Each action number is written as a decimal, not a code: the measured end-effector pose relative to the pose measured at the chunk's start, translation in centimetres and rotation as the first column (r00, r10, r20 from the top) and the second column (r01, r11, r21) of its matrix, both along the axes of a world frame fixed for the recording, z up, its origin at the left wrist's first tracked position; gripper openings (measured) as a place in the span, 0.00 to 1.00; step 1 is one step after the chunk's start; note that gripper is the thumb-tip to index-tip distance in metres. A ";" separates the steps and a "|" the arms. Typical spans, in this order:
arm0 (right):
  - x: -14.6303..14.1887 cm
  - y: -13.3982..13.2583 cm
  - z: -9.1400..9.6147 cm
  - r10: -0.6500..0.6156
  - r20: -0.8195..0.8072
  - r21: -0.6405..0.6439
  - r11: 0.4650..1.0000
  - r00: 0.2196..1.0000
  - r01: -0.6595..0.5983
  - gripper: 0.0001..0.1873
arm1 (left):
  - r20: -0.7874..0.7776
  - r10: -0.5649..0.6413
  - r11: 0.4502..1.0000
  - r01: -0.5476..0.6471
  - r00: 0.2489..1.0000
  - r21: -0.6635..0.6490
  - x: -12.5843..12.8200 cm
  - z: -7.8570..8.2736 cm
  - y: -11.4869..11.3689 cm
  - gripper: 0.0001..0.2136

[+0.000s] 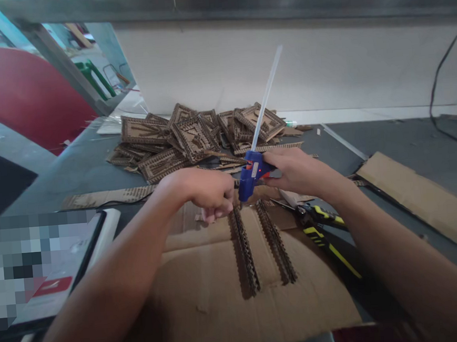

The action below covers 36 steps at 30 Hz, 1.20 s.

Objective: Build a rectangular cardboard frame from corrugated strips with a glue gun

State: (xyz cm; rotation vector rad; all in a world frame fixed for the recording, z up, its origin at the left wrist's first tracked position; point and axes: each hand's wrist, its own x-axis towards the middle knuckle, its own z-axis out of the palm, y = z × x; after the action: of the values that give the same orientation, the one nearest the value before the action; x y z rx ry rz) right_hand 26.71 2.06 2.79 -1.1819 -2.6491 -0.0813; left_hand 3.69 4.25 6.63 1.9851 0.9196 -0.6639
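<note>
My right hand [295, 170] is wrapped around a blue glue gun [251, 175], which has its nozzle pointing down and a small red light on its side. A long clear glue stick [267, 97] rises from the gun's top. Just left of the nozzle, my left hand [213, 192] is closed with curled fingers; whatever they pinch is hidden. Below both hands lies a brown cardboard sheet [205, 278]. Two upright corrugated strips, a left strip [246, 254] and a right strip [277, 243], run along it, and the nozzle is at the left strip's far end.
Framed cardboard pieces [194, 137] lie heaped at the back. Black-and-yellow pliers [329, 242] rest under my right forearm. A cardboard piece [416, 198] sits at right, with another glue stick [345, 141] behind it. A tablet-like device [100, 244] lies at left, near a red chair [25, 97].
</note>
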 end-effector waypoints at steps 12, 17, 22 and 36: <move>0.5 0.1 0.3 -0.012 -0.009 -0.018 1.000 1.000 0.011 0.03 | -0.043 0.001 0.998 0.002 0.999 0.068 0.4 0.4 -0.2 0.12; 0.7 0.0 0.3 -0.033 -0.023 -0.019 0.999 0.999 0.032 0.08 | -0.033 0.008 0.998 -0.006 0.999 0.062 0.3 0.4 -0.2 0.13; 0.6 0.0 0.5 -0.056 -0.017 -0.013 0.998 0.998 0.056 0.08 | -0.019 0.035 0.999 -0.034 0.999 0.029 0.1 0.2 -0.2 0.14; 0.1 -0.7 1.2 0.036 0.016 0.018 0.999 0.999 -0.036 0.03 | 0.793 0.141 0.639 -0.666 0.593 0.384 1.2 0.9 0.5 0.16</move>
State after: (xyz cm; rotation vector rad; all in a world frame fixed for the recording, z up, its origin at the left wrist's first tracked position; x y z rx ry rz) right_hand 26.78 1.34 4.00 -1.1313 -2.6759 -0.1088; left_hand 4.93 4.79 7.48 2.1653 1.1569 0.8369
